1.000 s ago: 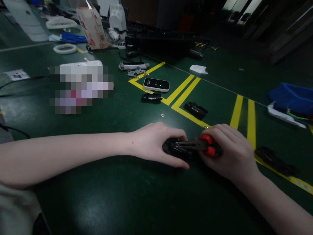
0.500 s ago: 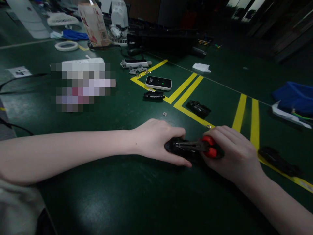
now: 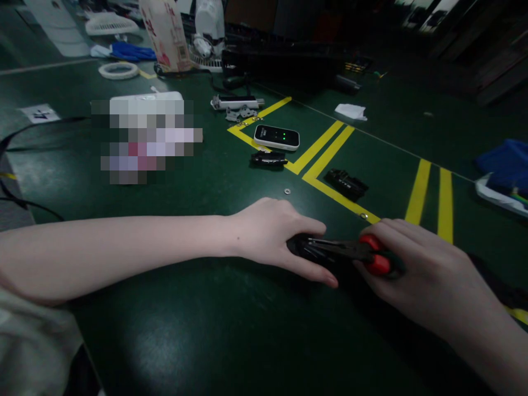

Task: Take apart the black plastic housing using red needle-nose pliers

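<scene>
My left hand (image 3: 284, 236) lies on the green table, its thumb and fingers closed around a glossy black plastic part (image 3: 313, 252). In my right hand (image 3: 424, 269) is a pair of pliers (image 3: 377, 256) with red grips, its dark jaws pointing left over the black part. The tips of the jaws reach the part near my left hand; what they pinch, if anything, is too dark to tell. Just beyond my hands lie a small metal ring (image 3: 287, 191) and, on the yellow tape, a second ring (image 3: 363, 216).
Beyond are a black part (image 3: 346, 183), another black piece (image 3: 269, 159) and a white-edged device (image 3: 276, 137) with green lights. Small metal pieces (image 3: 241, 114) lie by a silver-and-black tool (image 3: 237, 103). A blue bin (image 3: 505, 165) stands right; a tape roll (image 3: 119, 70) lies far left.
The view has shifted a little, so the table things sit slightly further right. My right hand and the pliers have drawn a little right, away from my left hand, which keeps its hold.
</scene>
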Motion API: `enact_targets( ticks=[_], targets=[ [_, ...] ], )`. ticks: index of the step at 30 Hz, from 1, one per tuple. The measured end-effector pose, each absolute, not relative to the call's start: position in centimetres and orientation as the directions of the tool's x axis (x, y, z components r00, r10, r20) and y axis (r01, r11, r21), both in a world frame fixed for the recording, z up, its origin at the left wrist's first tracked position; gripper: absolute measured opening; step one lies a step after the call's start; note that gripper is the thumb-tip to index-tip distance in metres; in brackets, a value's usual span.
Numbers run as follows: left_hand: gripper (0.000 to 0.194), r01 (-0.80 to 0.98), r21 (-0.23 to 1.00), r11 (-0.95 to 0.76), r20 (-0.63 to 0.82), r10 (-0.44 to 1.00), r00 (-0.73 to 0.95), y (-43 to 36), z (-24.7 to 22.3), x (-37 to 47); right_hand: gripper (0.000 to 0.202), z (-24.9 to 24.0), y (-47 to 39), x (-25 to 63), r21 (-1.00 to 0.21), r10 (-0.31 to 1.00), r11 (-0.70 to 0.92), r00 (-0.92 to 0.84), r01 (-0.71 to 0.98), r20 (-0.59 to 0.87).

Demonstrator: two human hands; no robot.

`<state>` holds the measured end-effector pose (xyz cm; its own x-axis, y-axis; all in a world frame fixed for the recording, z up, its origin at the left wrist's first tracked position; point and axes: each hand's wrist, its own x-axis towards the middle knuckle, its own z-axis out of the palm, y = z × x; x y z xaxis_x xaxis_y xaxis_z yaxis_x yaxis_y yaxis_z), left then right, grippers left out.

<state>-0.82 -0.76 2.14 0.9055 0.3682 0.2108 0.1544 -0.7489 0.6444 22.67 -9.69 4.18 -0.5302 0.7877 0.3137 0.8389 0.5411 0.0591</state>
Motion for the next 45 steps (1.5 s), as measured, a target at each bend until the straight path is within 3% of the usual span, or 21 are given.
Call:
enact_targets(
  ticks=[5,15,20,32,38,45],
  targets=[
    [0.050,0.124,0.659,-0.742,0.218,0.346,0.912,-0.7,2.2,-0.7,0.006,4.4,-9.3,23.3,0.039,0.787,0.553,-0.537,0.832,0.303],
    [0.052,0.146,0.565,-0.812,0.197,0.304,0.932,-0.4,1.8,-0.5,0.006,3.9,-9.9,23.1,0.067,0.777,0.551,-0.541,0.832,0.322],
    [0.053,0.126,0.573,-0.810,0.192,0.283,0.940,-0.1,1.8,-0.5,0.013,3.4,-9.8,23.7,0.026,0.801,0.551,-0.537,0.834,0.263],
    [0.053,0.092,0.549,-0.831,0.193,0.233,0.953,-0.1,1.6,-0.2,0.005,3.2,-9.6,24.8,-0.093,0.829,0.546,-0.521,0.833,0.203],
    [0.057,0.089,0.515,-0.852,0.192,0.217,0.957,0.0,1.1,-0.1,0.013,2.5,-9.8,24.3,-0.008,0.784,0.582,-0.558,0.813,0.272],
    [0.060,0.098,0.573,-0.814,0.171,0.236,0.957,0.2,1.3,0.1,0.015,3.1,-9.2,24.5,0.096,0.738,0.613,-0.611,0.784,0.287]
  ],
)
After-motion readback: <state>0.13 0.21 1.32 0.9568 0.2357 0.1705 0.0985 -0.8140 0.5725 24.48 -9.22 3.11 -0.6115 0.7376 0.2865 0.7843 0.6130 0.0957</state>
